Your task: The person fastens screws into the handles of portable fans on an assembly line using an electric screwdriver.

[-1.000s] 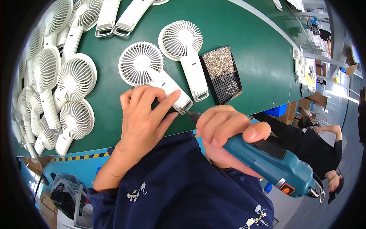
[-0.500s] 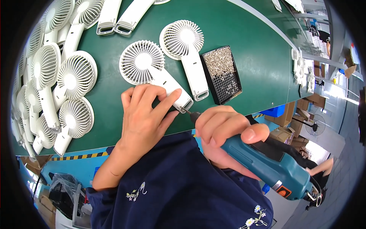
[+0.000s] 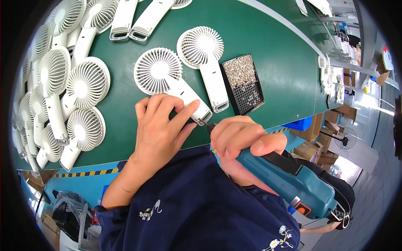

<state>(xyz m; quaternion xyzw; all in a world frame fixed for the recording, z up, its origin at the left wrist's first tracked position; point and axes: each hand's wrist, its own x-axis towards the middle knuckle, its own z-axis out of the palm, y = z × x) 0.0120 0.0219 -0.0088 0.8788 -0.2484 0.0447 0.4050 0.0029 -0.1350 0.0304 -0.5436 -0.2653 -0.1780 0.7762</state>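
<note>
My left hand [image 3: 161, 125] is closed round the handle of a white handheld fan [image 3: 184, 92], which lies on the green table with its round grille toward the far side. A teal electric screwdriver [image 3: 284, 173] is gripped in my right hand [image 3: 247, 140]. Its bit meets the near end of that fan's handle, by the metal loop. Just right of it lies a second white fan [image 3: 212, 81], untouched. Beside this one stands a black tray [image 3: 247, 109] with many small metal screws, heaped at its far half and some sitting in the holes of its near half.
Many white fans [image 3: 86, 83] are piled along the left of the green table [image 3: 284, 83]. More fans [image 3: 153, 16] lie at the far edge. A blue bin [image 3: 299, 124], cardboard boxes and a black standing fan [image 3: 344, 141] are beyond the table at right.
The screwdriver's body has swung slightly left and down in my right hand, its bit staying at the handle's end. The table things sit slightly lower and to the right in view.
</note>
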